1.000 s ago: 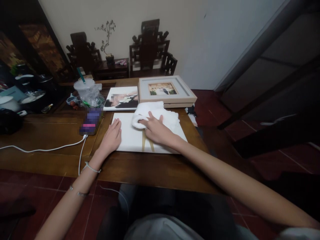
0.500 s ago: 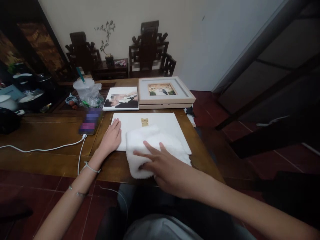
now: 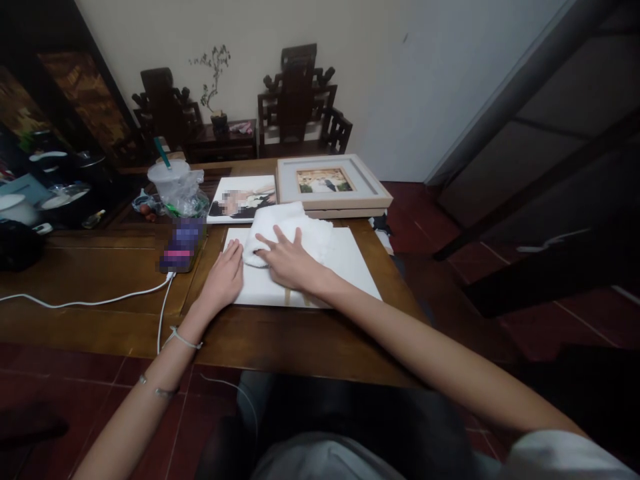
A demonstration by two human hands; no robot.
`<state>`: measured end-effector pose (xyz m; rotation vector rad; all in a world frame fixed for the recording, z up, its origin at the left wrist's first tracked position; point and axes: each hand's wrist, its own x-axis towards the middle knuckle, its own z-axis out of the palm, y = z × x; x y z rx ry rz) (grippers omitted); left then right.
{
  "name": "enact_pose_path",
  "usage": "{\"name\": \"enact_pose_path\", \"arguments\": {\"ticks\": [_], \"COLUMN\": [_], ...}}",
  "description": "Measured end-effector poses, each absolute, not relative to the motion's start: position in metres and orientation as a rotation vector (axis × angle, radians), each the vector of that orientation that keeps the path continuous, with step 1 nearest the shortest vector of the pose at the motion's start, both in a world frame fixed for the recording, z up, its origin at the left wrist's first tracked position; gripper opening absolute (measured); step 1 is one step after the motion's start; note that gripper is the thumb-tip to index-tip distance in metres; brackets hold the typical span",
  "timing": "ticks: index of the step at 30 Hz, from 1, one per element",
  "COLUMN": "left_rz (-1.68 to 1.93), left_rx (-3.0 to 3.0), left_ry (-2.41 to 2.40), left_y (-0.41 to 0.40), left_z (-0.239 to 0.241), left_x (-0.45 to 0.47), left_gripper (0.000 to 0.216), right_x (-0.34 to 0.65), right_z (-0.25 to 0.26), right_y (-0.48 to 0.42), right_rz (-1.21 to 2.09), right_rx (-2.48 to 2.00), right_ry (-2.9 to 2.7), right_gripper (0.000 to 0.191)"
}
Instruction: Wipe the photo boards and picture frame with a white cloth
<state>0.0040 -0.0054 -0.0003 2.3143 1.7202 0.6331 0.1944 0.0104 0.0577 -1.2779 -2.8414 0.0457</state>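
A white board (image 3: pixel 350 267), the back of a picture canvas, lies flat on the wooden table (image 3: pixel 100 280) in front of me. My right hand (image 3: pixel 287 260) lies flat with fingers spread on a white towel (image 3: pixel 295 230) at the board's far left part. Resting at the board's left edge, my left hand (image 3: pixel 225 277) has its fingers stretched out and holds the board down. It has nothing in it.
Behind the board lie a printed photo canvas (image 3: pixel 243 198) and a framed photo (image 3: pixel 330 181). To the left stand a phone (image 3: pixel 183 243) on a white cable (image 3: pixel 90 300), a plastic cup in a bag (image 3: pixel 175 183), and dark wooden chairs (image 3: pixel 297 100) at the wall.
My right hand pulled the towel from the board's far side down to its near edge, then pushed it back up to the far left part. The left hand stayed put.
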Motion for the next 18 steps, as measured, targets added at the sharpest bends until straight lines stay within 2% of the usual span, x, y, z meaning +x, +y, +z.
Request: {"name": "enact_pose_path", "arguments": {"ticks": [6,11,15,18], "left_rz": [0.548,0.541,0.554,0.546], "left_rx": [2.298,2.299,2.318,2.325], "left_ry": [1.747,1.729,1.718,1.726], "left_y": [-0.007,-0.009,-0.009,-0.008], "left_z": [0.004,0.007,0.006,0.005], "left_x": [0.006,0.006,0.004,0.004], "left_gripper": [0.054,0.053,0.055,0.054], "right_x": [0.203,0.222,0.235,0.237], "right_z": [0.052,0.07,0.088,0.093], "right_y": [-0.046,-0.09,-0.082,-0.058], "right_rz": [0.019,0.293,0.489,0.502], "right_rx": [-1.109,-0.91,-0.822,-0.911], "right_ry": [-2.951,-3.067,-3.086,-3.031], "right_gripper": [0.054,0.047,0.049,0.054]}}
